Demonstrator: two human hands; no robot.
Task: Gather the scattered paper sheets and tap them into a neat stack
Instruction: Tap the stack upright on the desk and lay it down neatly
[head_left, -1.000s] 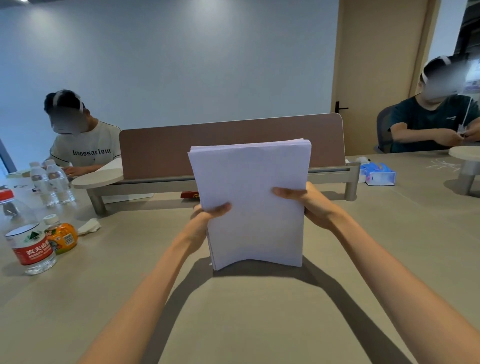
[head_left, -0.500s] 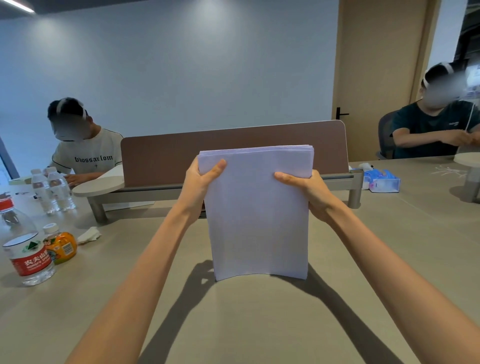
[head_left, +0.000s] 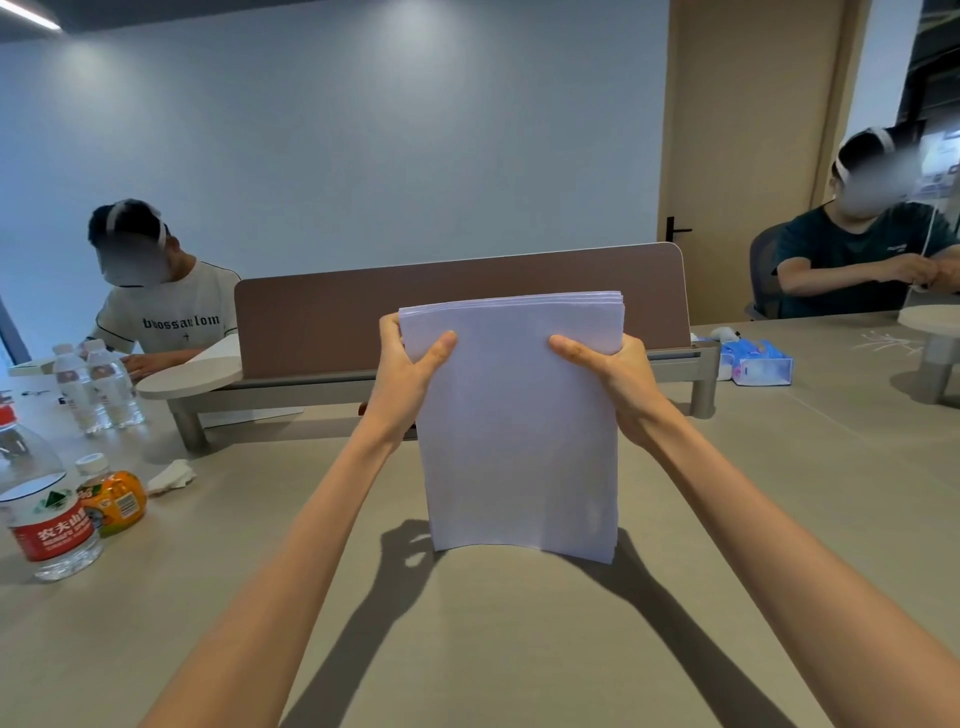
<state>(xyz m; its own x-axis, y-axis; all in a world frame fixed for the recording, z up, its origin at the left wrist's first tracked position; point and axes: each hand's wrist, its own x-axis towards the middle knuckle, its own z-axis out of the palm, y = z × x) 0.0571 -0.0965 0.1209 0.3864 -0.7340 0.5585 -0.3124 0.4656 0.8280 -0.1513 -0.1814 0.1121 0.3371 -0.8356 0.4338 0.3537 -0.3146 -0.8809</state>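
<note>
A thick stack of white paper sheets (head_left: 519, 431) stands upright on its short edge in front of me, its bottom edge at the beige table (head_left: 493, 649). My left hand (head_left: 402, 374) grips the stack's upper left side, thumb across the front. On the upper right side, my right hand (head_left: 610, 382) holds it the same way. The sheets' top edges lie nearly flush, slightly fanned at the top right. The bottom edge bows a little.
A brown divider screen (head_left: 457, 306) on a grey frame stands behind the stack. Water bottles (head_left: 47, 514) and an orange bottle (head_left: 111, 499) stand at the left, with a crumpled tissue (head_left: 171, 475). A blue tissue pack (head_left: 758, 361) lies at the right. Two people sit across the table.
My left hand slid from the stack's middle up to its top left, and my right hand rose a little. The stack stays upright on the table.
</note>
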